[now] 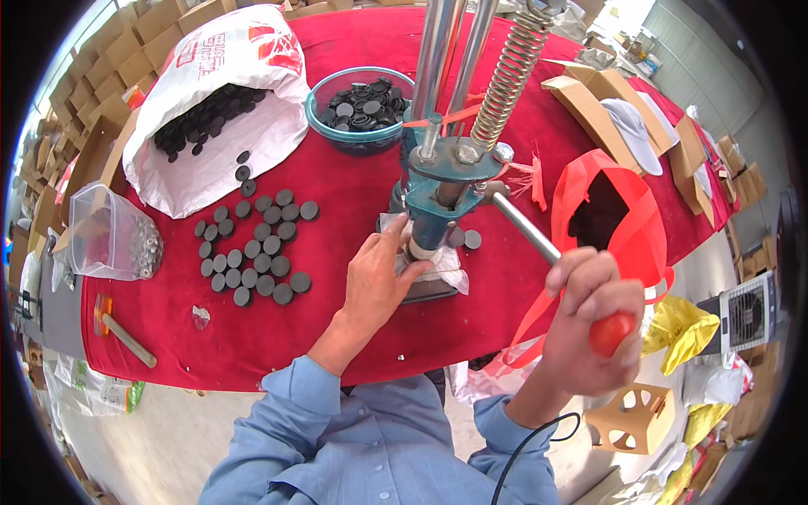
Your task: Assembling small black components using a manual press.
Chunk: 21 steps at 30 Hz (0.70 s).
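A dark green hand press (448, 168) with a tall coil spring (510, 76) stands upright at the middle of the table. My right hand (594, 324) is closed round the red-knobbed end of its metal lever (527, 225). My left hand (370, 282) has its thumb and fingers around the lower end of the ram, just above a white cloth (446, 268) on the base. Whatever sits between those fingers is hidden. Many black round caps (261, 263) lie left of the press, and two more black caps (472, 240) lie right of the ram.
A blue-rimmed bowl (404, 133) and a white sack (278, 126) hold more black caps. A clear plastic tub (94, 236) of small parts, a hammer (128, 339) and a red bag (644, 223) rest on the red-covered table (189, 362). Cardboard boxes (589, 114) stand at the right edge.
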Each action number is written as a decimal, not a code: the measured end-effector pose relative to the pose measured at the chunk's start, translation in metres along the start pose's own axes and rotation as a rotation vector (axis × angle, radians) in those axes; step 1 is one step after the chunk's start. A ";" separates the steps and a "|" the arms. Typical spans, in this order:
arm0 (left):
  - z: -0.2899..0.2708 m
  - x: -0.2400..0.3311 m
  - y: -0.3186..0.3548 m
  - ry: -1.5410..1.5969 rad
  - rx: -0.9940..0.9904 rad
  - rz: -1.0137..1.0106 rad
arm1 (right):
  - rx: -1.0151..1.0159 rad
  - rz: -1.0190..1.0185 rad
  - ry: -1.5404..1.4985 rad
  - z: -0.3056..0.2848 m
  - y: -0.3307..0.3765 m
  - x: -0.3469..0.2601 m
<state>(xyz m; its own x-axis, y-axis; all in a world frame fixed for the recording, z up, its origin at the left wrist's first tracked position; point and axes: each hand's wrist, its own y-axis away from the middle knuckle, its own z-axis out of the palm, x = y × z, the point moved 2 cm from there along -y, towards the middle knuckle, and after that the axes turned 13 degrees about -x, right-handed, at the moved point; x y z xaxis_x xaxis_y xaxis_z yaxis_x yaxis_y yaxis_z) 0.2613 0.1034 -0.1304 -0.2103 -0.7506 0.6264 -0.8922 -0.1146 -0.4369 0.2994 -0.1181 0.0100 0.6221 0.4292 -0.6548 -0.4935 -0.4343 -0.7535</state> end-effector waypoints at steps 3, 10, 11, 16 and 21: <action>0.000 0.006 0.001 0.001 0.019 -0.019 | 0.101 -0.059 0.023 0.002 0.029 0.007; -0.056 -0.021 0.038 -0.306 0.012 -0.074 | 0.187 -0.051 -0.146 0.015 0.097 0.032; -0.064 -0.027 0.050 -0.383 -0.020 -0.130 | 0.176 -0.045 -0.152 0.015 0.095 0.031; -0.085 -0.037 0.092 -0.555 -0.144 -0.315 | 0.160 -0.060 -0.114 0.014 0.089 0.032; -0.091 -0.046 0.106 -0.390 -0.116 -0.278 | 0.149 -0.009 -0.100 0.013 0.082 0.022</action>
<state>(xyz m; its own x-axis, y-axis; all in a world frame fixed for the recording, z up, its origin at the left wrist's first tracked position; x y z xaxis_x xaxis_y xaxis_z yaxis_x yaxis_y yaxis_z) 0.1402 0.1845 -0.1465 0.1880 -0.8922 0.4107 -0.9367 -0.2887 -0.1984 0.2652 -0.1340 -0.0671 0.5672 0.5121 -0.6451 -0.5775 -0.3112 -0.7548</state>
